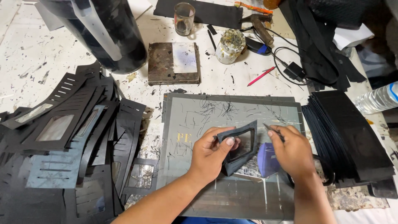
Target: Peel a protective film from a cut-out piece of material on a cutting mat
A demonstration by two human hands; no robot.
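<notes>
My left hand (212,153) grips a dark leather piece with a cut-out window (241,145), holding it tilted above the grey cutting mat (186,124). My right hand (293,151) holds a thin blade tool (273,130) whose tip points up-left, right beside the piece's upper right corner. A purple-blue object (265,159) lies on the mat under my right hand.
A heap of cut black pieces with slots and windows (70,137) fills the left. A stack of black sheets (348,137) lies at the right. Behind the mat are a metal block (173,63), a jar (230,45), a glass (184,18), a hammer (261,25), a pink pen (261,76) and a water bottle (379,97).
</notes>
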